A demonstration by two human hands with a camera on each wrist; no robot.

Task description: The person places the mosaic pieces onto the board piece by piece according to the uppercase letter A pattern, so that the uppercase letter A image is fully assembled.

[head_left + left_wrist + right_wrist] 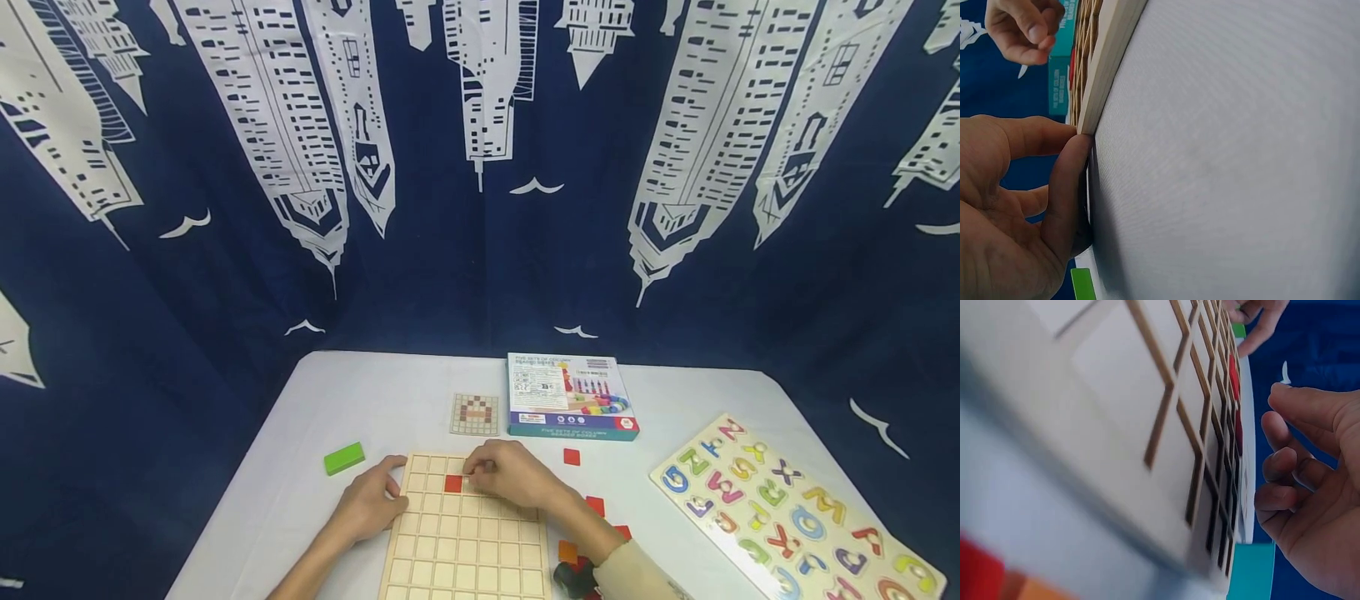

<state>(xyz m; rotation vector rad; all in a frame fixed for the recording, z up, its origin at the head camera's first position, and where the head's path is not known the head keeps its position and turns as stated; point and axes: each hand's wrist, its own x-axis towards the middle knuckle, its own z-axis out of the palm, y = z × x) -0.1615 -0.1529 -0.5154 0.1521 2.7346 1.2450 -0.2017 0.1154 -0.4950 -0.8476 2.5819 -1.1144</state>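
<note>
At the middle of the white surface [382, 387], a gridded board [465, 550] is pinched at its edge by the left hand [369, 504]. Above the grid, the right hand [513, 475] has loosely curled fingers, nothing visible between them. Work appears barely begun: a red tile [453, 483] occupies one cell, and the right wrist view suggests a second beside it; most visible cells are bare. Loose tiles [596, 506] remain at right. Box [570, 392] heading: "FIVE SETS OF COLUMN"; fine print illegible. Letter puzzle [795, 517]: X and K legible.
</note>
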